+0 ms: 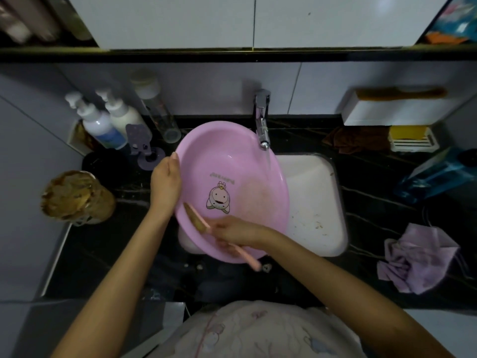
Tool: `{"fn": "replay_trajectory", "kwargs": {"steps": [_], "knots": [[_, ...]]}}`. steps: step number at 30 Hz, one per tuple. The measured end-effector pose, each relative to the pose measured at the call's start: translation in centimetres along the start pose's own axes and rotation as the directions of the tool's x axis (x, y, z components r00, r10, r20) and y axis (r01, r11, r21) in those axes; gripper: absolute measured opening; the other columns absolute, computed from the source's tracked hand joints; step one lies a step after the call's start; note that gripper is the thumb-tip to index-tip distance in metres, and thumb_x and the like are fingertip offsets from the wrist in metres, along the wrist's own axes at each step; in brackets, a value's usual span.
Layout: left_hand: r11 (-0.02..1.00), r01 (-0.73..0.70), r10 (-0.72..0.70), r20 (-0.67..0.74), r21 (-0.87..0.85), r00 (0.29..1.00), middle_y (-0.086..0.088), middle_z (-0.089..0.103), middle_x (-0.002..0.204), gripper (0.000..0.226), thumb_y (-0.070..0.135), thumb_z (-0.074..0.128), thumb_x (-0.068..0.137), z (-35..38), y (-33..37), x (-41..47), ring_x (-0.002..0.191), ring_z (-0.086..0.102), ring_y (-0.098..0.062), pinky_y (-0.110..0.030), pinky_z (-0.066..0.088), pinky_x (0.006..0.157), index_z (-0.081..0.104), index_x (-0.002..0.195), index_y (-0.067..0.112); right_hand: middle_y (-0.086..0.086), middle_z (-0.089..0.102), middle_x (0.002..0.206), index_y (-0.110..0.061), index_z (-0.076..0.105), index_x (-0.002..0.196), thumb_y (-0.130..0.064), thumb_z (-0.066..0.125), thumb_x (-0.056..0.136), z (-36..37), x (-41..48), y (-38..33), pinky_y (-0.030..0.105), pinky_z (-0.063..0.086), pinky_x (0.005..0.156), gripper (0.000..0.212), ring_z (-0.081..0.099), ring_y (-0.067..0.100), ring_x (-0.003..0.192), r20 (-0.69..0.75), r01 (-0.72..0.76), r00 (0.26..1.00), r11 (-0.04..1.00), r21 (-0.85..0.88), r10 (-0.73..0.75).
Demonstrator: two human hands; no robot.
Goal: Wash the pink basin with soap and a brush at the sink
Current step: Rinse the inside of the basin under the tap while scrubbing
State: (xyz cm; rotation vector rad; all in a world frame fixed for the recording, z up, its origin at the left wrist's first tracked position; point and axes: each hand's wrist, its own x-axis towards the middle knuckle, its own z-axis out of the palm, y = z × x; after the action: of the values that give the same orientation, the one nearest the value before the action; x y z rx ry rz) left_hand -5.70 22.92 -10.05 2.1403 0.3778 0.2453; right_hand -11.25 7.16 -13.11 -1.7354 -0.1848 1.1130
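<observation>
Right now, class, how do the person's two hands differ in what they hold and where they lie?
The left hand grips the basin by its left rim; the right hand grips a brush. The left hand lies at the basin's side; the right hand reaches over its near edge. Both are holding something.

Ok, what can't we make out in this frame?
Head view: sink drain, hidden under the pink basin.
Middle of the brush handle, covered by the right hand.
Printed lettering on the basin, too small.
Top-left shelf items, blurred, cut by the frame edge.
</observation>
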Motion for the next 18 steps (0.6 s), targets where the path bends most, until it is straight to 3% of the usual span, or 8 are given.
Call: {"fn": "replay_trajectory", "kwargs": {"steps": [2, 3, 6, 8, 10, 12, 15, 18], "knots": [[1.0, 0.015, -0.015, 0.0, -0.004, 1.0, 0.0, 0.043, 0.066, 0.037, 0.027, 0.034, 0.101, 0.0, -0.3, 0.1, 0.058, 0.039, -0.009, -0.013, 0.033, 0.052, 0.044, 0.068, 0.013, 0.001, 0.042, 0.062, -0.03, 0.061, 0.094, -0.009, 0.037, 0.098, -2.3, -2.0, 1.9, 0.014, 0.034, 0.039, 0.031, 0.04, 0.002, 0.033, 0.09, -0.055, 0.993, 0.966, -0.252, 0.08], [1.0, 0.016, -0.016, 0.005, 0.006, 1.0, 0.001, 0.043, 0.066, 0.034, 0.028, 0.038, 0.1, 0.0, -0.3, 0.0, 0.059, 0.039, -0.01, -0.017, 0.035, 0.054, 0.046, 0.072, 0.011, -0.001, 0.042, 0.063, -0.025, 0.061, 0.113, -0.008, 0.038, 0.097, -3.6, -2.6, 2.8, 0.012, 0.032, 0.038, 0.033, 0.04, 0.001, 0.033, 0.098, -0.101, 0.984, 0.924, -0.369, 0.146], [1.0, -0.004, 0.004, 0.042, 0.008, 0.999, 0.003, 0.051, 0.082, 0.011, 0.01, 0.057, 0.09, -0.3, 0.2, -0.3, 0.073, 0.047, -0.012, -0.005, 0.035, 0.054, 0.052, 0.099, 0.007, 0.001, 0.049, 0.071, -0.024, 0.041, 0.141, -0.013, 0.035, 0.097, -7.6, -2.8, 5.4, 0.019, 0.035, 0.044, 0.047, 0.043, 0.011, 0.048, -0.006, -0.273, 0.943, 0.762, -0.587, 0.333], [0.999, -0.038, 0.038, 0.073, -0.003, 0.997, -0.001, 0.056, 0.102, 0.044, -0.01, 0.056, 0.078, -0.5, 0.1, 0.0, 0.088, 0.051, -0.013, -0.005, 0.037, 0.063, 0.053, 0.119, 0.005, 0.005, 0.062, 0.102, -0.019, 0.046, 0.138, -0.026, 0.036, 0.099, -9.5, -1.9, 6.3, 0.023, 0.047, 0.064, 0.04, 0.056, 0.019, 0.075, -0.158, -0.344, 0.93, 0.64, -0.687, 0.331], [0.999, -0.038, 0.041, 0.105, -0.031, 0.994, -0.005, 0.059, 0.104, 0.055, -0.016, 0.049, 0.072, -0.7, 0.1, 0.3, 0.091, 0.054, -0.016, -0.01, 0.041, 0.064, 0.057, 0.122, 0.005, 0.005, 0.059, 0.12, -0.017, 0.052, 0.131, -0.028, 0.039, 0.098, -11.2, -0.7, 7.0, 0.029, 0.048, 0.08, 0.037, 0.059, 0.024, 0.1, -0.329, -0.426, 0.903, 0.472, -0.772, 0.276], [0.998, 0.004, 0.004, 0.118, -0.061, 0.993, -0.006, 0.06, 0.097, 0.052, -0.018, 0.046, 0.072, -0.7, 0.1, 0.6, 0.087, 0.055, -0.02, -0.013, 0.042, 0.061, 0.06, 0.117, 0.004, 0.005, 0.059, 0.121, -0.018, 0.055, 0.127, -0.023, 0.043, 0.096, -12.7, 0.5, 6.7, 0.03, 0.046, 0.083, 0.034, 0.058, 0.026, 0.106, -0.439, -0.465, 0.885, 0.364, -0.807, 0.157], [1.0, 0.027, -0.026, 0.132, -0.007, 0.991, -0.007, 0.06, 0.092, 0.049, -0.016, 0.047, 0.073, -0.9, 0.6, 1.3, 0.081, 0.056, -0.021, -0.019, 0.043, 0.059, 0.061, 0.114, 0.005, 0.008, 0.062, 0.115, -0.024, 0.057, 0.125, -0.041, 0.042, 0.097, -14.8, 1.8, 5.8, 0.026, 0.043, 0.075, 0.036, 0.059, 0.026, 0.105, -0.458, -0.383, 0.888, 0.486, -0.785, -0.04], [0.997, 0.026, -0.038, 0.169, 0.073, 0.985, -0.009, 0.061, 0.09, 0.045, -0.012, 0.048, 0.072, -1.1, 0.9, 2.7, 0.08, 0.059, -0.025, -0.029, 0.05, 0.066, 0.061, 0.112, 0.005, 0.012, 0.058, 0.099, -0.025, 0.055, 0.128, -0.047, 0.035, 0.099, -16.3, 2.5, 4.7, 0.03, 0.037, 0.07, 0.042, 0.06, 0.03, 0.096, -0.355, -0.244, 0.898, 0.379, -0.893, -0.259]]}}
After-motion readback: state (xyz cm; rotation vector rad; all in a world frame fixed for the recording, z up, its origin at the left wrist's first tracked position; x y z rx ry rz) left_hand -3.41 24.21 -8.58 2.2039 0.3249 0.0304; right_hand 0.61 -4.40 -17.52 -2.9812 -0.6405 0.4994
